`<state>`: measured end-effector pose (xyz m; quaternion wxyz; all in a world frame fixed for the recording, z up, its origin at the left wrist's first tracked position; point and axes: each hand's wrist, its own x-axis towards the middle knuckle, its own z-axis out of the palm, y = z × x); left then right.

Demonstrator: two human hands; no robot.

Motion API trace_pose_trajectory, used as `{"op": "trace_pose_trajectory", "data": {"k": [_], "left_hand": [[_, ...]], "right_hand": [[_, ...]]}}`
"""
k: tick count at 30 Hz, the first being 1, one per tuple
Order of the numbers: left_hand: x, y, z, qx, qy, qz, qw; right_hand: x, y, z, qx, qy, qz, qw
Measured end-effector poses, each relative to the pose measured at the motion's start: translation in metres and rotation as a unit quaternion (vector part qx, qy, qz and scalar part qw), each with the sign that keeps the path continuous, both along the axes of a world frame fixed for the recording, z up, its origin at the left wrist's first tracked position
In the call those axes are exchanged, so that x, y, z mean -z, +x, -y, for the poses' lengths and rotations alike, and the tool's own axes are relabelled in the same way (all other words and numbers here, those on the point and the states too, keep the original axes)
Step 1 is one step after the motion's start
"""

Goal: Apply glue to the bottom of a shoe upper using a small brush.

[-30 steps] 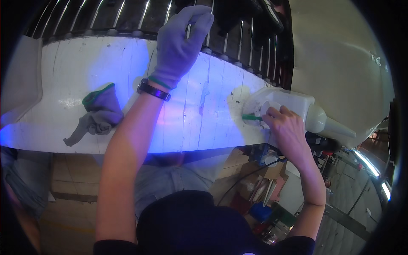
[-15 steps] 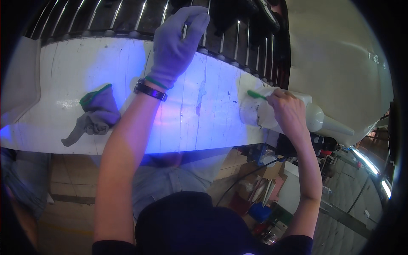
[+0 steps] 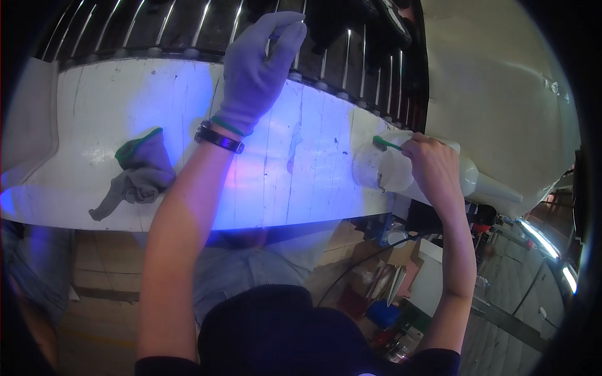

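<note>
Gloved left hand (image 3: 257,75) grips the dark grille (image 3: 351,56) top centre. Bare right hand (image 3: 433,166), centre right, pinches a green brush (image 3: 385,143) pointing left over the clear cup (image 3: 382,168), probably dipping.

My left hand (image 3: 260,69) wears a soft grey cloth glove. The white panel (image 3: 94,125) looks shiny and scratched. The cup (image 3: 379,169) is cloudy plastic.

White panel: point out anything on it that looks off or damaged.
The white panel is scratched and stained, with a dark smear near its middle. A spare grey glove lies crumpled on it; only the left hand is gloved.
</note>
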<state>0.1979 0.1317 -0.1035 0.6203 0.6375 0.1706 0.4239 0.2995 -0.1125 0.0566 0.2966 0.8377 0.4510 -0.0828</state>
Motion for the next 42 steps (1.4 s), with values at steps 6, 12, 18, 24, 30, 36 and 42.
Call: {"op": "trace_pose_trajectory", "data": {"k": [6,12,18,24,30,36,42], "left_hand": [[0.007,0.007,0.0,-0.018,0.011,0.024,0.999],[0.002,0.005,-0.001,-0.019,0.011,0.032,0.999],[0.004,0.009,0.005,0.001,0.015,0.022,1.0],[0.001,0.0,0.002,0.009,0.023,-0.016,1.0],[0.009,0.008,0.001,-0.018,0.02,0.038,0.999],[0.003,0.003,0.002,0.007,0.017,0.018,1.0],[0.001,0.0,-0.003,0.004,0.048,0.023,0.999]], "right_hand": [[-0.004,-0.01,-0.005,-0.046,-0.012,0.012,0.999],[-0.021,-0.031,-0.012,-0.04,-0.021,-0.029,0.999],[0.014,-0.003,-0.004,-0.081,-0.004,0.01,0.997],[0.01,-0.035,0.001,-0.118,-0.016,-0.042,0.992],[0.01,-0.057,0.011,-0.188,-0.062,-0.001,0.98],[-0.006,-0.075,0.027,-0.122,-0.04,-0.049,0.991],[-0.01,-0.079,0.067,0.12,0.301,0.038,0.945]]}}
